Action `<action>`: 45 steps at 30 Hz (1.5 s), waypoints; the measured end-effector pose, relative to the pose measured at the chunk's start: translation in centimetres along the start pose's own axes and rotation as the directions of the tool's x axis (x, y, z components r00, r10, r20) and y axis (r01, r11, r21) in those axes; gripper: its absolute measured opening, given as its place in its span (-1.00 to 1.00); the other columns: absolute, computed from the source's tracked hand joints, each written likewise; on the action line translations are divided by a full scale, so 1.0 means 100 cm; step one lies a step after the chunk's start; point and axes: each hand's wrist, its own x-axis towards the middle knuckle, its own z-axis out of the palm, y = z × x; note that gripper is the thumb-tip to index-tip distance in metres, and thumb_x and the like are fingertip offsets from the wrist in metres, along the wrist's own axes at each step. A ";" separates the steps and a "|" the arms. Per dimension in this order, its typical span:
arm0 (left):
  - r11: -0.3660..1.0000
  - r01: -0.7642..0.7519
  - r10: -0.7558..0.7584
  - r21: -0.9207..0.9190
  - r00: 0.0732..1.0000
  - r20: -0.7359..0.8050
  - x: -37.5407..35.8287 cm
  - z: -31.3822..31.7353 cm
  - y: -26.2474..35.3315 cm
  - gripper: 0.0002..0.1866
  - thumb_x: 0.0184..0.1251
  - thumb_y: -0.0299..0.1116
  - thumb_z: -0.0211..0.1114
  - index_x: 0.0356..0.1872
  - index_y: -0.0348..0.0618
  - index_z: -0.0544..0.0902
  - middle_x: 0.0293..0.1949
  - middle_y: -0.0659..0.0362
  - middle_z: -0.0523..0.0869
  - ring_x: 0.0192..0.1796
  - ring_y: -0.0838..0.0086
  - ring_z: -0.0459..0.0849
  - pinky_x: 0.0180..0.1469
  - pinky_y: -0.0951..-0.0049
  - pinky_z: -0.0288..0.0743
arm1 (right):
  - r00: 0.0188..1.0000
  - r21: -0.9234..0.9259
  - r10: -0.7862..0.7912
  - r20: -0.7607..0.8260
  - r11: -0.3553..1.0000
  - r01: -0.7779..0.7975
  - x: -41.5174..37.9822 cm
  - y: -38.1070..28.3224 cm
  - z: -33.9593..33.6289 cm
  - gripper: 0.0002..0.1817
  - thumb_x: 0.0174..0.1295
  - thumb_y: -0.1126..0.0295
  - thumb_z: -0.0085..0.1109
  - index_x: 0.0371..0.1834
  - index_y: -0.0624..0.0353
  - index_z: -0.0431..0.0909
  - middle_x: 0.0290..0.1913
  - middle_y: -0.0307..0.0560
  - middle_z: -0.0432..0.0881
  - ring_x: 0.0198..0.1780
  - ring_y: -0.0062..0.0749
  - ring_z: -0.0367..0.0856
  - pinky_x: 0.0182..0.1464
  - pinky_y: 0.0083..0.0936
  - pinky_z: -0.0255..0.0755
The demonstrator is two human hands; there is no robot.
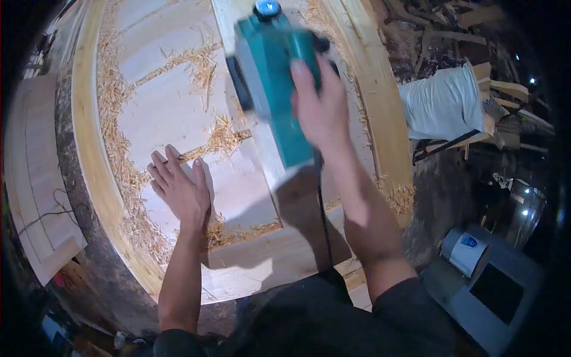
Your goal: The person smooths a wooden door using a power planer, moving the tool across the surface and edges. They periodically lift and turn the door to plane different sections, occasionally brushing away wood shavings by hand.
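Observation:
My right hand [321, 104] is wrapped round the handle of a green electric planer [270, 89], slightly blurred. The planer sits over the pale middle rail of a wooden panelled door [172, 89], its round front knob pointing to the far end. A black cord [324, 220] trails from the tool back toward my body. Flat on a lower left panel lies my left hand [181, 187], fingers spread and holding nothing. Curled wood shavings [223, 137] are scattered along the panel edges and around both hands. The planer's underside is hidden.
Another wooden panel [41, 178] lies to the left, with a thin wire over it. On the right are a white sack [443, 101], scrap wood [502, 89] and a grey machine housing [493, 285]. Branches [428, 35] pile up at the back right.

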 end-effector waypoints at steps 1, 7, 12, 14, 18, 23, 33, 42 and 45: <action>1.000 -0.002 0.002 0.009 1.000 0.001 0.000 -0.001 0.000 -0.21 0.52 0.16 0.06 0.62 -0.01 0.17 0.61 -0.20 0.09 0.62 -0.24 0.00 0.58 -0.20 -0.14 | 0.996 -0.037 -0.090 -0.021 0.995 0.090 0.035 0.005 0.015 -0.62 0.52 0.14 0.10 0.23 0.13 0.57 -0.50 -0.30 0.52 -0.44 -0.65 0.52 -0.40 -0.57 0.41; 1.000 -0.011 0.011 0.012 0.999 -0.036 -0.003 -0.001 -0.006 -0.20 0.49 0.22 0.07 0.62 0.07 0.19 0.61 -0.16 0.11 0.63 -0.20 0.02 0.59 -0.17 -0.12 | 0.991 -0.309 -0.130 -0.037 0.944 0.113 0.151 -0.009 0.052 -0.28 0.47 -0.10 -0.06 0.49 0.23 0.34 0.35 0.43 0.48 0.39 0.29 0.44 0.43 -0.07 0.29; 0.999 -0.034 0.035 0.008 0.998 -0.054 -0.005 0.006 -0.010 -0.20 0.49 0.28 0.02 0.61 0.10 0.21 0.61 -0.14 0.12 0.62 -0.19 0.04 0.58 -0.17 -0.11 | 0.973 -0.191 -0.211 -0.097 0.963 0.190 0.029 0.014 0.009 -0.49 0.42 0.00 0.11 0.20 0.19 0.54 0.01 0.30 0.72 0.10 0.30 0.65 0.15 -0.05 0.51; 0.999 -0.035 0.035 -0.001 0.998 -0.056 -0.006 0.008 -0.011 -0.19 0.49 0.29 0.02 0.61 0.09 0.21 0.61 -0.14 0.12 0.62 -0.21 0.03 0.58 -0.18 -0.11 | 0.999 -0.021 0.017 0.032 1.000 -0.017 -0.058 0.015 -0.028 -0.42 0.44 0.00 0.10 0.34 0.20 0.44 0.05 0.36 0.69 0.14 0.27 0.65 0.19 -0.08 0.50; 0.999 -0.035 0.035 -0.011 0.999 -0.027 -0.005 0.006 -0.011 -0.19 0.50 0.28 0.01 0.61 0.05 0.20 0.61 -0.18 0.11 0.62 -0.26 0.02 0.57 -0.21 -0.12 | 0.986 -0.098 0.143 0.089 0.986 -0.134 -0.250 0.017 -0.106 -0.38 0.43 0.29 0.18 0.49 0.29 0.29 0.25 0.29 0.60 0.24 0.07 0.66 0.21 -0.21 0.52; 0.999 -0.039 0.039 -0.008 0.999 -0.030 -0.005 0.009 -0.011 -0.20 0.52 0.23 0.02 0.62 0.00 0.16 0.61 -0.23 0.08 0.61 -0.30 -0.01 0.58 -0.23 -0.15 | 0.978 -0.157 0.145 0.149 0.980 -0.122 -0.402 0.064 -0.161 -0.28 0.37 0.08 0.25 0.45 0.33 0.32 -0.07 0.20 0.73 -0.10 -0.05 0.79 -0.08 -0.25 0.62; 0.999 -0.023 0.024 -0.027 0.999 0.039 -0.005 -0.006 -0.002 -0.20 0.54 0.14 0.05 0.62 -0.08 0.13 0.61 -0.25 0.04 0.62 -0.29 -0.05 0.58 -0.23 -0.19 | 0.998 -0.047 0.054 0.045 0.998 -0.052 -0.150 0.006 -0.059 -0.48 0.42 0.27 0.17 0.34 0.36 0.42 -0.16 0.23 0.72 -0.19 0.01 0.78 -0.12 -0.27 0.60; 0.999 -0.005 0.009 -0.035 0.995 0.098 0.002 -0.016 0.003 -0.20 0.53 0.09 0.05 0.63 -0.12 0.12 0.62 -0.26 0.03 0.63 -0.28 -0.08 0.59 -0.22 -0.23 | 0.934 -0.341 -0.344 -0.096 0.893 0.294 0.175 0.008 0.075 -0.52 0.50 0.03 0.08 0.23 0.18 0.56 -0.51 -0.19 0.57 -0.46 -0.49 0.59 -0.34 -0.46 0.48; 1.000 -0.002 0.004 -0.014 0.996 0.091 0.000 -0.014 0.000 -0.20 0.51 0.12 0.07 0.63 -0.08 0.14 0.62 -0.21 0.03 0.64 -0.25 -0.07 0.59 -0.20 -0.21 | 0.982 -0.253 -0.173 -0.082 0.956 0.148 0.245 -0.017 0.100 -0.34 0.43 -0.11 0.00 0.38 0.19 0.45 0.22 0.40 0.58 0.30 0.27 0.52 0.36 -0.06 0.36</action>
